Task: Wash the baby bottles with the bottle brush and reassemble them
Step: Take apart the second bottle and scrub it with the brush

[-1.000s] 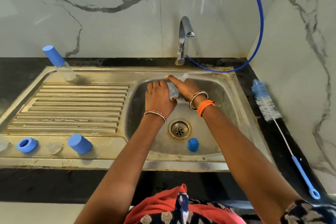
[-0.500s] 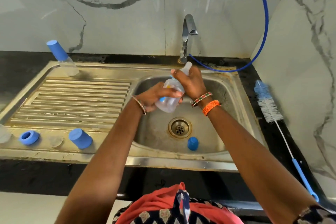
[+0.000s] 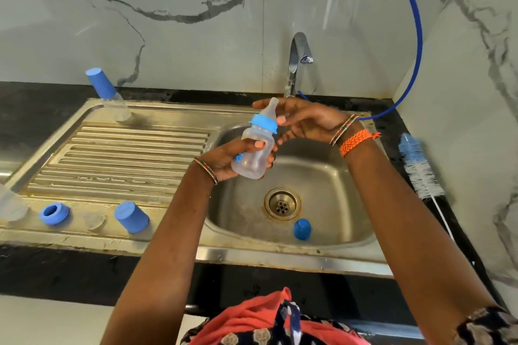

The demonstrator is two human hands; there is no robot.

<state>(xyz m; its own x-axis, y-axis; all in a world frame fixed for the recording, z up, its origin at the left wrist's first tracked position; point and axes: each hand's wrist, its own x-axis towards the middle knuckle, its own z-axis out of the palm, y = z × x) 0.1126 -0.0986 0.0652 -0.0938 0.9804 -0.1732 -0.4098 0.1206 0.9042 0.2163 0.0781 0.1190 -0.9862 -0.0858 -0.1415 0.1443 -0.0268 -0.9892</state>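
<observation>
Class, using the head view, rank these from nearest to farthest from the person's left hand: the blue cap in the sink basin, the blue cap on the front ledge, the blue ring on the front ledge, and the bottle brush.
From the left hand:
1. Blue cap in the basin, to its lower right.
2. Blue cap on the front ledge, lower left; too close to the first to rank firmly.
3. Bottle brush, on the right counter.
4. Blue ring, far left ledge; about level with the brush.

On our left hand (image 3: 224, 159) we wore a thin beaded bangle at the wrist. Our right hand (image 3: 305, 123) had a similar bangle and, just behind it, an orange braided thread. Both thumbnails were painted peach. Below, our clothing was orange-red with patterned dark fabric.
</observation>
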